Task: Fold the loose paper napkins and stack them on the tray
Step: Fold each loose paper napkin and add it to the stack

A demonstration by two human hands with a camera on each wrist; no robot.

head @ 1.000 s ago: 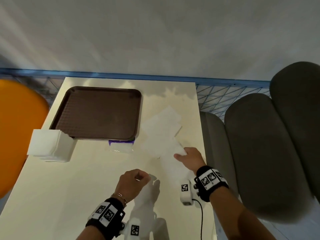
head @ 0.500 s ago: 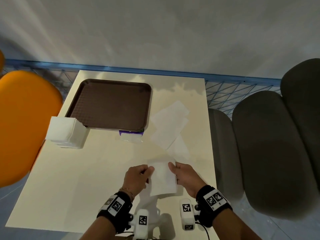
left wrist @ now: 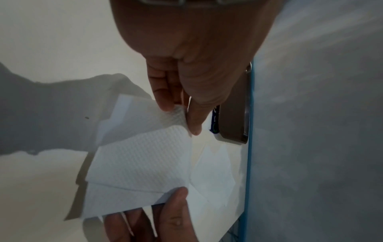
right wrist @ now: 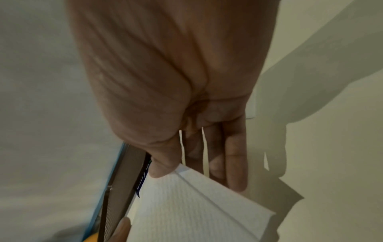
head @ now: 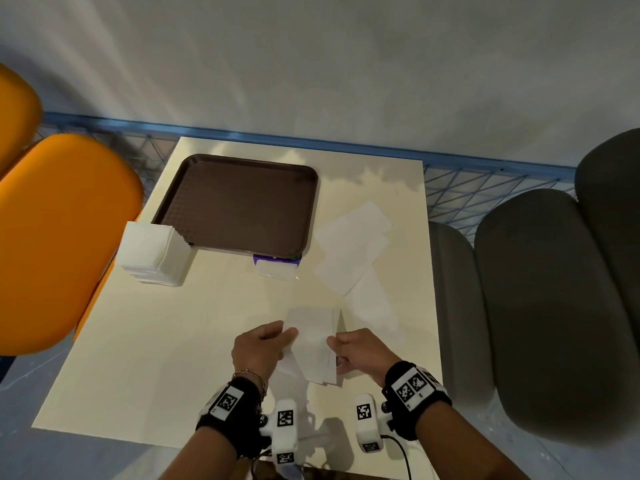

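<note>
- Hands meet low in the centre of the head view, over the near part of the cream table (head: 145,341), both holding one white paper napkin (head: 311,344) lifted off the surface.
- Left hand (head: 258,351) pinches the napkin's left edge between thumb and fingertips (left wrist: 165,101); the left wrist view shows the embossed sheet bent over on itself there.
- Right hand (head: 360,348) grips the right edge, thumb on top and fingers (right wrist: 236,163) curled beneath the paper.
- Loose napkins (head: 353,247), overlapping and flat, lie just beyond the hands, right of centre.
- Small purple-and-white packet (head: 276,266) sits in mid-frame, touching the tray's near edge.
- Stack of white napkins (head: 152,252) stands at the tray's near left corner.
- Brown tray (head: 239,202) lies further up, centre left, with nothing on it.
- Orange chair (head: 59,237) fills the left edge; grey cushioned seats (head: 554,306) fill the right.
- Blue wire rail (head: 485,188) runs behind the table, below a grey wall.
</note>
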